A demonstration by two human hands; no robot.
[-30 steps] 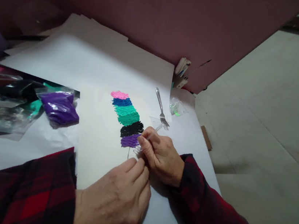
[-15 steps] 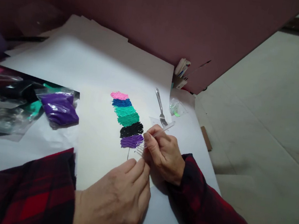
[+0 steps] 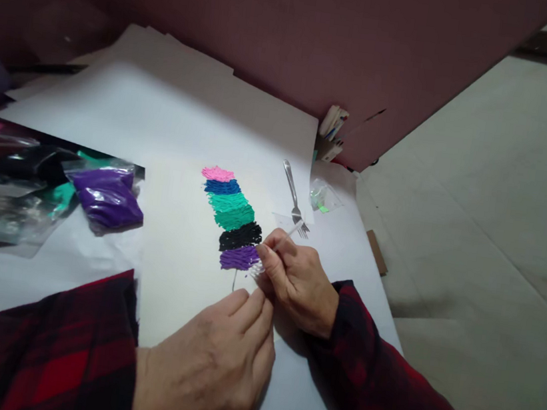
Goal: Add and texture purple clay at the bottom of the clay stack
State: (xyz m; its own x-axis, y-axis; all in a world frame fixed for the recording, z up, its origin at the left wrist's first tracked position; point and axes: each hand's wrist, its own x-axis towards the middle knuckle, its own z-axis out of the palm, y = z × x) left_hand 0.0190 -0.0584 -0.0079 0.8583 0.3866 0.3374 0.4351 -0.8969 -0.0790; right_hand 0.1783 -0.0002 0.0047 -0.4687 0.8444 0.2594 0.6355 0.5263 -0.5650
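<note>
six bands of textured clay [image 3: 232,218] sit mid-frame on white paper [image 3: 164,117]. right hand [image 3: 296,282], fingers pinched shut on a clear plastic fork [image 3: 272,253], tines at the purple band's edge, likely for combing texture. left hand [image 3: 217,366] presses flat, likely steadying the sheet. metal fork [image 3: 294,198] lies just beyond. purple clay bag [image 3: 108,195] at left. worktop meets a maroon wall [image 3: 277,24].

shiny metal fork [image 3: 295,201], matt white paper [image 3: 164,117], ridged clay-like strip [image 3: 232,218], crinkly glossy plastic bag [image 3: 106,193], soft plaid cloth sleeve [image 3: 33,348]
</note>
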